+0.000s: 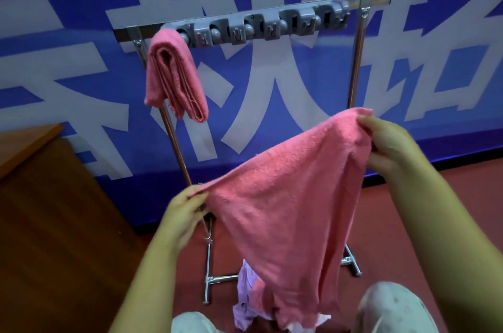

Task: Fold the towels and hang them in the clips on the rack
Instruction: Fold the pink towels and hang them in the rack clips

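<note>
Head view: one folded pink towel (174,76) hangs from the leftmost clip of the grey clip bar (261,23) on the rack (356,52), so that's one done. The other clips look free. A second pink towel (285,196) is spread in mid-air, unfolded; left hand (185,212) pinches its lower corner, right hand (386,139) pinches the upper one. A lilac cloth (246,294) waits below, near the floor

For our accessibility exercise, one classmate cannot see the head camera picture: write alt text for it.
A person's left hand and right hand hold a pink towel stretched open by its top corners in front of a metal rack. A folded pink towel already hangs at the left end of the rack's grey clip strip; its other clips are empty.
</note>
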Demonstrator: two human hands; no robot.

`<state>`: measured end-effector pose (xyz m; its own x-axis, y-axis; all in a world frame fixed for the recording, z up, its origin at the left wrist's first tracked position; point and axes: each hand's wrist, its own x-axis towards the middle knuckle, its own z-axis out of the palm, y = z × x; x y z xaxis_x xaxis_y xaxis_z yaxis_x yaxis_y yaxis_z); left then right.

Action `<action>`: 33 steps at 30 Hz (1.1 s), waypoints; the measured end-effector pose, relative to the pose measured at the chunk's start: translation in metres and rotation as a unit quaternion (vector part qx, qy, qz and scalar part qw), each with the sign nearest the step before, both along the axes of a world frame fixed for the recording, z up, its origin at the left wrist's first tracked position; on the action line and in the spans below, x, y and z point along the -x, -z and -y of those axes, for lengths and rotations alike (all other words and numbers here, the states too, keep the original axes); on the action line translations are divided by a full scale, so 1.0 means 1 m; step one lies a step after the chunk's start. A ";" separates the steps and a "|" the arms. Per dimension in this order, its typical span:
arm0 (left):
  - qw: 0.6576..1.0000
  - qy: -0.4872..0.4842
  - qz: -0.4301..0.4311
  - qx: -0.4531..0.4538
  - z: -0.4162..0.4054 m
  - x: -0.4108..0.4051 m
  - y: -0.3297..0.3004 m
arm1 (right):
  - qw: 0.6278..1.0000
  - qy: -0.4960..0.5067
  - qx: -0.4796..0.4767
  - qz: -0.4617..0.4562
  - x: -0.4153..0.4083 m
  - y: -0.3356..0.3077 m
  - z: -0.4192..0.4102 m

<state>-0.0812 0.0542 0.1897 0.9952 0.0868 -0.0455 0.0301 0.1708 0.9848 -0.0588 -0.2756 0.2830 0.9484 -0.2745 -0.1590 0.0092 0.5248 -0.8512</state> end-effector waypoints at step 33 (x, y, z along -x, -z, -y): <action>0.992 -0.038 0.105 -0.050 0.098 0.035 -0.120 | 0.970 0.001 0.179 0.164 0.047 -0.013 -0.097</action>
<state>-0.1161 -0.0440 0.3098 0.9721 0.1562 0.1748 -0.1868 0.0661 0.9802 -0.1060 -0.1785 0.2964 0.9312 -0.2590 0.2565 0.3108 0.1963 -0.9300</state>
